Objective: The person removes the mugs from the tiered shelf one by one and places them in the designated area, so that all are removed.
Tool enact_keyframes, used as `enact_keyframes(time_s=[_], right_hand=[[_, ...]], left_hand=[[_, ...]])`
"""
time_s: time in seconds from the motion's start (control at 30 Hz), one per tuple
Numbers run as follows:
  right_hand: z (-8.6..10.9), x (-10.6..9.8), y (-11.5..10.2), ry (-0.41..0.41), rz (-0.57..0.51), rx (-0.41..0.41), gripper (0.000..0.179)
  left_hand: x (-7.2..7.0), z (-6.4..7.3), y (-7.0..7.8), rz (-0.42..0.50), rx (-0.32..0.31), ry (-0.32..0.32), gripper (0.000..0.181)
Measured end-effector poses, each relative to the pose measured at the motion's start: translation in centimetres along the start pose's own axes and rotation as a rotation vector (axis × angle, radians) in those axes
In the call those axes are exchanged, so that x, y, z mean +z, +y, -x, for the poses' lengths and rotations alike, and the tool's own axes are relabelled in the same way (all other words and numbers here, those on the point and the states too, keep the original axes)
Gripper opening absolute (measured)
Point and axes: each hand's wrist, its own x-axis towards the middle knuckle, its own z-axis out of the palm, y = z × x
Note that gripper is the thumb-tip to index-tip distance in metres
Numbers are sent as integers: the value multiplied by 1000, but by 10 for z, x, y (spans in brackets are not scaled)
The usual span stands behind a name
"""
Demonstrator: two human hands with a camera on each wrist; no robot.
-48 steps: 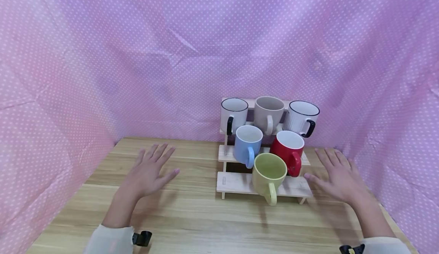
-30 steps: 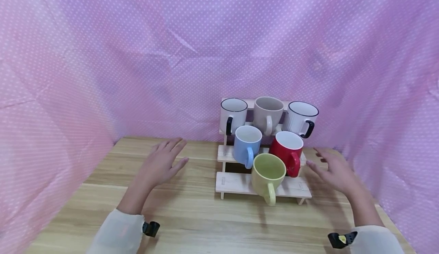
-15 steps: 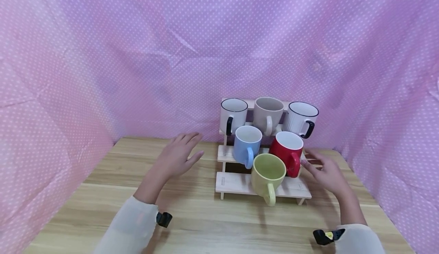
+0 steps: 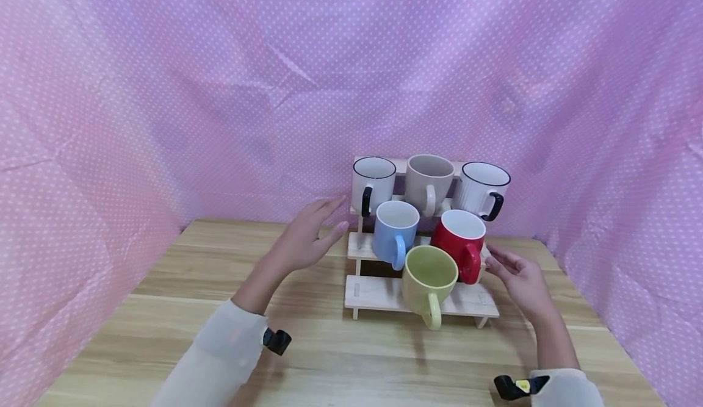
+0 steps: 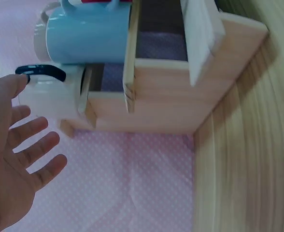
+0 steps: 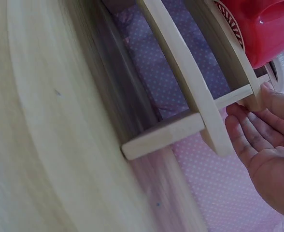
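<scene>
A three-tier wooden rack (image 4: 376,294) bears several mugs. On top stand a white black-handled mug (image 4: 380,187), a grey mug (image 4: 423,190) and a ribbed white mug (image 4: 471,198). A blue mug (image 4: 389,239) and a red mug (image 4: 451,245) sit on the middle step, with a yellow-green mug (image 4: 418,294) at the bottom. My left hand (image 4: 304,236), fingers spread, is beside the rack's upper left side, near the white mug; contact is unclear. At the middle step's right end, my right hand (image 4: 526,282) pinches the board between thumb and curled fingers.
The rack stands on a wood-grain table (image 4: 329,358), right of its middle. Pink dotted cloth (image 4: 263,120) hangs behind and along both sides. Black straps with small devices sit at both wrists.
My left hand has moved right and forward to the rack's left side. My right hand has come left and taken hold of the rack's right end. The mugs stay put.
</scene>
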Motion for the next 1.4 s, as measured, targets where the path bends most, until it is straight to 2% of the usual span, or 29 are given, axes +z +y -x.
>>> enact_keyframes(time_s=[0.13,0.33,0.43,0.53,0.73,0.83,0.93,1.13,1.3,1.4], right_hand=[[1,0,2,10,-66,39,58],[-1,3,5,14,-96,28,58],[-1,4,5,16,-106,28,58],[-2,5,5,21,-118,31,58],[-2,4,5,23,-118,40,57],[-3,3,6,21,-122,40,56],[-3,3,7,20,-136,38,55],[-2,4,9,18,-180,38,56],[-1,4,7,19,-193,38,56],[-1,3,6,21,-180,39,57]], left_hand=[[4,-12,6,168,-11,52,54],[10,-28,16,333,-71,144,41],[12,-34,23,418,-120,180,36],[12,-39,29,520,-202,195,33],[11,-47,37,849,-432,169,31],[12,-49,39,930,-501,145,31],[15,-51,39,985,-515,121,32],[21,-56,40,1088,-494,73,32],[23,-61,43,1164,-501,74,28],[23,-62,44,1179,-507,83,27]])
